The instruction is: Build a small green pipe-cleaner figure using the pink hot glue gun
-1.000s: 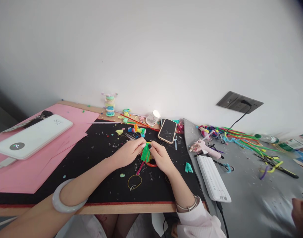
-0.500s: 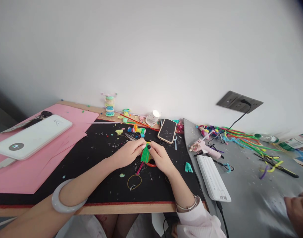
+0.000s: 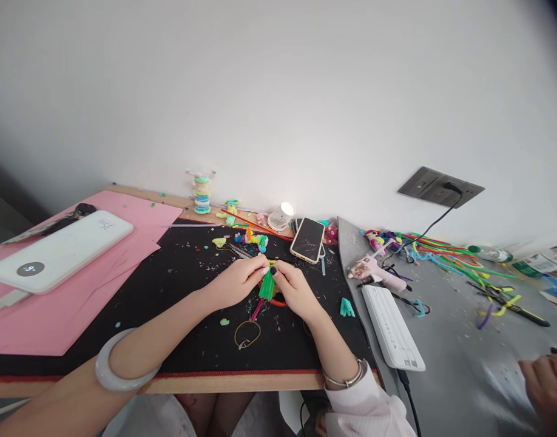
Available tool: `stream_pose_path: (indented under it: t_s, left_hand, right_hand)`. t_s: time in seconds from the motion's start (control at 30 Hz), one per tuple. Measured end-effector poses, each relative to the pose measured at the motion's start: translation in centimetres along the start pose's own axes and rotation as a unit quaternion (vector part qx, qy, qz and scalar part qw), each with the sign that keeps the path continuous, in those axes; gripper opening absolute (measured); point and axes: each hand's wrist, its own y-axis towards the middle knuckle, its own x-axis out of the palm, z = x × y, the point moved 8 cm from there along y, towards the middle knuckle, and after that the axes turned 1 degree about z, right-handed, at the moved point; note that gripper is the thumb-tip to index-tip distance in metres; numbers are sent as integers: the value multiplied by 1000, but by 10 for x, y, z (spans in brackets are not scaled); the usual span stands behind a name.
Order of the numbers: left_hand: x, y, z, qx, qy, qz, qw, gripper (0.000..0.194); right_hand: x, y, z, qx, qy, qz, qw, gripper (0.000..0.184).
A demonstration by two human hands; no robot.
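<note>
My left hand (image 3: 237,280) and my right hand (image 3: 297,288) are meeting just in front of me, and both are pinching the far end of a green bundle (image 3: 267,288) of fuzzy sticks between thumb and fingers. The bundle is hanging in the gap between my hands, its long axis running from my fingertips back toward my body. My right hand is sitting a little nearer to it, the dark-nailed thumb pressing its upper edge; my left fingertips are partly hiding their own grip.

Below the bundle's loose end, a magenta stick (image 3: 257,309) is pointing toward me; I cannot tell whether the two are joined. A red curve (image 3: 278,303) is showing under my right hand, and a thin gold loop (image 3: 247,334) is lying nearer me on the black mat (image 3: 178,321).

Farther out, scissors (image 3: 239,250) are resting beyond my left hand, and a phone (image 3: 308,240) is lying beyond my right. A teal piece (image 3: 346,307) is sitting to the right, before the power strip (image 3: 392,328). At the far right, another person's hand (image 3: 549,385) is showing.
</note>
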Motion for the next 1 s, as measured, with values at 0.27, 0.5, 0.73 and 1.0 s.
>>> stream_pose_path:
  t_s: [0.27, 0.5, 0.73, 1.0]
  left_hand:
    - [-15, 0, -7, -25, -8, 87, 996, 24]
    - [-18, 0, -10, -43, -36, 101, 993, 26]
    - [-15, 1, -21, -78, -61, 83, 992, 32]
    - [-20, 5, -34, -90, -177, 124, 972, 30]
  right_hand:
    - [-4, 0, 5, 17, 33, 26, 999, 27]
    - [-10, -1, 15, 44, 42, 73, 995, 14]
    - [-19, -1, 24, 52, 75, 127, 988, 11]
    - [-12, -1, 11, 21, 13, 57, 998, 8]
